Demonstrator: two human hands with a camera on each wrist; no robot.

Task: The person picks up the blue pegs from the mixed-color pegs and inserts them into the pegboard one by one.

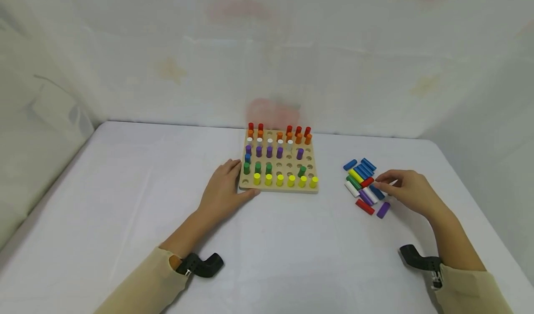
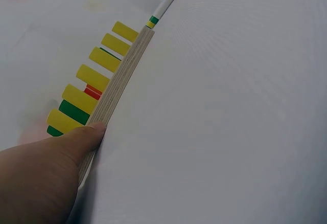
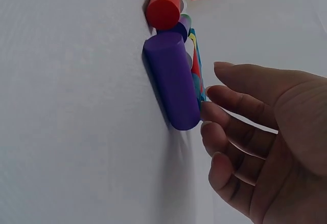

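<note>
- No text, label, brand, number or sign can be read in any view.
- The wooden pegboard (image 1: 278,187), the coloured pegs (image 1: 364,184) at its 3 o'clock and the white table (image 1: 125,203) bear no lettering.

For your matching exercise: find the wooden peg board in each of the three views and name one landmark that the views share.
Head: the wooden peg board lies at centre, the left hand at its near left corner.
Left wrist: its edge runs diagonally at left.
Right wrist: not in it.
Shared landmark: the yellow pegs along the near edge, in head and left wrist views.
</note>
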